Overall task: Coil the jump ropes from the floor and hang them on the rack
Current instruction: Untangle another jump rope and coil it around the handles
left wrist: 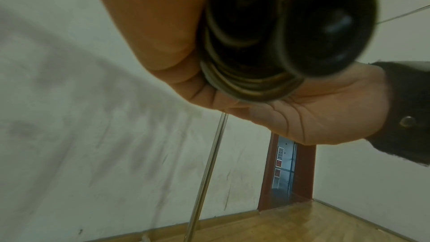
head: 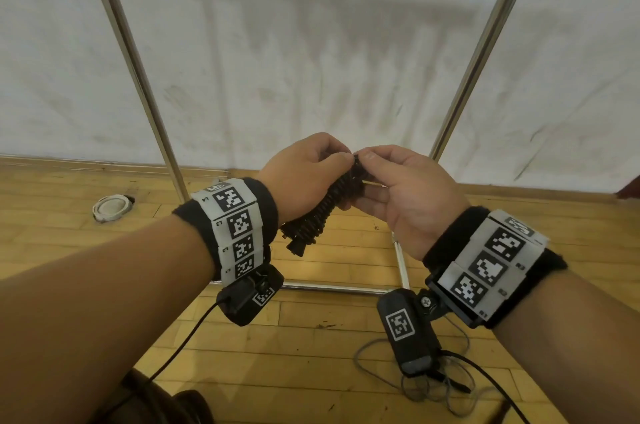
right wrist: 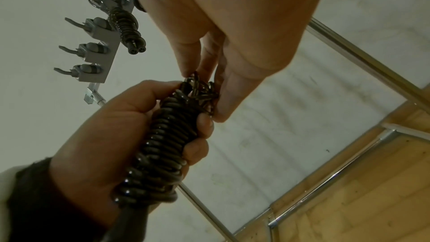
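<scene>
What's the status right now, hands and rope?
Left hand grips coiled black rope. Right hand pinches its loose top loops. One coiled rope already on rack hooks. Nothing blocking.

The tightly wound glossy black jump rope bundle [right wrist: 163,146] was dark throughout. Black-and-white checker-coded wrist bands [head: 237,226] flashed against a honey-yellow wooden plank floor [head: 311,371], a smudged off-white wall [head: 311,60] and silver chrome rack poles [head: 135,63].

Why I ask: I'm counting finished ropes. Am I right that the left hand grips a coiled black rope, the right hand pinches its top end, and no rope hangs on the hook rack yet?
Not quite: the right wrist view shows one coiled rope already hanging on the hook rack. The left hand does grip the coiled black rope; the right hand pinches its top.
</scene>
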`<state>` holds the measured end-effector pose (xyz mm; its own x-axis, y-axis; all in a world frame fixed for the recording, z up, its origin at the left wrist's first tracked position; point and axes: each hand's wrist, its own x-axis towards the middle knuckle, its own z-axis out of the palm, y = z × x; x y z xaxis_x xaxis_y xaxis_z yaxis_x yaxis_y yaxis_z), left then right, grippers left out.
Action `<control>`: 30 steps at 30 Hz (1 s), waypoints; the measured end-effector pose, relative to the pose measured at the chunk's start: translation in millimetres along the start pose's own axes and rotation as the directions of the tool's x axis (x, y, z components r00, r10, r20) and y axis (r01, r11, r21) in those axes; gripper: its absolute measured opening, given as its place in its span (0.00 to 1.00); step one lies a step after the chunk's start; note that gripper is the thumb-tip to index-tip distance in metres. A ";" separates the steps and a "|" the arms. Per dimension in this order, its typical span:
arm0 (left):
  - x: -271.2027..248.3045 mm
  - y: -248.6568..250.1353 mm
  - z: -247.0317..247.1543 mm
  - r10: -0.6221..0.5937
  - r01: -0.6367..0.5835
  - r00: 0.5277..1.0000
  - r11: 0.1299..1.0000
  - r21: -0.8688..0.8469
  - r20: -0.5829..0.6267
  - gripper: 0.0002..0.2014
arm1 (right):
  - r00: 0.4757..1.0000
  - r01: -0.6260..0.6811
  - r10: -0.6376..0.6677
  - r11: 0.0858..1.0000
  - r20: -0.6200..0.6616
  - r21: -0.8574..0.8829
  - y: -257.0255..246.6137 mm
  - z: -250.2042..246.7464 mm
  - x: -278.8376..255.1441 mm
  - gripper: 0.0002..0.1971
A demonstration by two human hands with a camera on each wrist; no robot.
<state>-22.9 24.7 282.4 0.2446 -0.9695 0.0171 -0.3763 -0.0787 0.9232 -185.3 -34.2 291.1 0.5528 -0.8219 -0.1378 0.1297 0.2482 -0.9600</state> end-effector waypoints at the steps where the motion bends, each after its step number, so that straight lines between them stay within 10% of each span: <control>1: 0.2 0.3 -0.6 0.006 -0.006 1.000 1.000 -0.004 -0.003 0.08 | 1.000 -0.004 0.004 1.000 0.002 0.017 -0.3 0.6 -0.2 0.10; 30: 0.1 -5.1 1.0 0.032 -0.031 0.999 0.999 0.037 -0.021 0.05 | 0.997 -0.018 0.020 1.000 -0.072 0.020 -6.4 5.1 2.1 0.09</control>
<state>-21.9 24.7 277.4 0.2511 -0.9664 0.0547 -0.4165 -0.0569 0.9073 -180.8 -34.9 298.2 0.4947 -0.8515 -0.1739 0.1362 0.2736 -0.9522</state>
